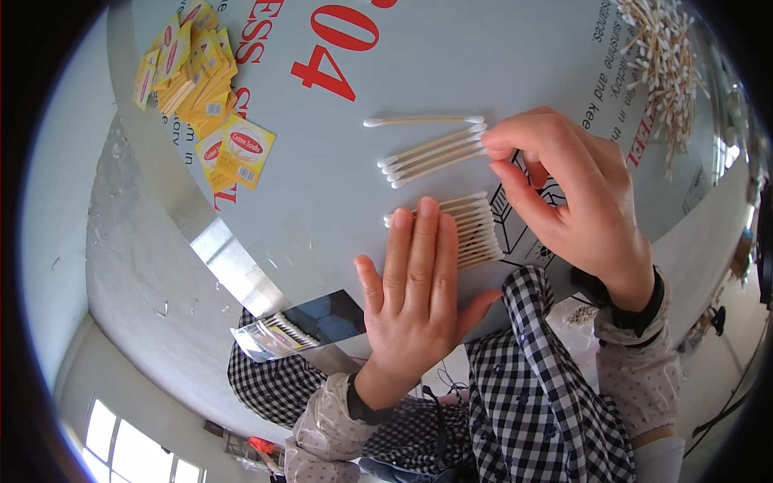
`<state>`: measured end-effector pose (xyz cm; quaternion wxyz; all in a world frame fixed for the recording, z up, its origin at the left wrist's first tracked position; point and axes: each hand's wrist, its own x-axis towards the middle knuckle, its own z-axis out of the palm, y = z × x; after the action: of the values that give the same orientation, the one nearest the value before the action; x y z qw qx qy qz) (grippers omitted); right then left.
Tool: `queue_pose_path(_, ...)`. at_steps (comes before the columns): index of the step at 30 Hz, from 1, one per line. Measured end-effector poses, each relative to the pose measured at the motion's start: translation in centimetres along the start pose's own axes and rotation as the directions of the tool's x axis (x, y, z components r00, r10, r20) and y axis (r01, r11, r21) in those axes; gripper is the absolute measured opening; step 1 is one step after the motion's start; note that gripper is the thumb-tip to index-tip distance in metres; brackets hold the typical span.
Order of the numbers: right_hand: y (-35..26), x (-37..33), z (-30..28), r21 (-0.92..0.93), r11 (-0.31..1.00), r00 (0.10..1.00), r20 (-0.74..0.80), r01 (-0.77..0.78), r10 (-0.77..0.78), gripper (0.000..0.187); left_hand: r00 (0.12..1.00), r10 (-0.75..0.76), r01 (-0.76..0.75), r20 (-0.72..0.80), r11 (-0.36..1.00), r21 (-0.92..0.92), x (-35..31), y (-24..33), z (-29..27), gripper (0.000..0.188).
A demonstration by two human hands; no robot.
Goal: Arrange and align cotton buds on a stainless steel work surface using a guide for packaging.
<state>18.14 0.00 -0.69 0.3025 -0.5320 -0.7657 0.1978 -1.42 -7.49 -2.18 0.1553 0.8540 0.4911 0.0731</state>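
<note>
My left hand (418, 294) lies flat, fingers stretched out, over the left part of a neat row of cotton swabs (479, 233) on the grey sheet. The right ends of that row show beside its fingers; the left ends are mostly covered. My right hand (576, 189) is curled, thumb and forefinger pinched at the right end of a small group of cotton swabs (435, 158). The fingertips hide the end of the lowest swab there. Just beyond that group, a single cotton swab (423, 121) lies apart.
At the far left is a pile of yellow printed cards (197, 72), with a few loose cards (241, 151) nearer. A heap of loose swabs (664, 68) sits far right. By the near left edge lies a clear packet of swabs (278, 334). The table edge (241, 270) curves along the left.
</note>
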Motion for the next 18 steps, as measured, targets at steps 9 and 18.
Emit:
queue_pose_path(9,-0.3,-0.2,-0.4,-0.012,1.000,1.000,0.010,-0.023,0.023,0.035,0.999,-0.030,0.031,-0.019,0.999,0.010,-0.1,-0.1,0.2,0.070)
queue_pose_path(18,-1.2,0.3,-0.9,-0.140,0.989,0.990,0.127,-0.040,0.058,0.032,0.999,-0.037,0.037,-0.020,0.999,0.004,0.2,0.2,0.1,0.067)
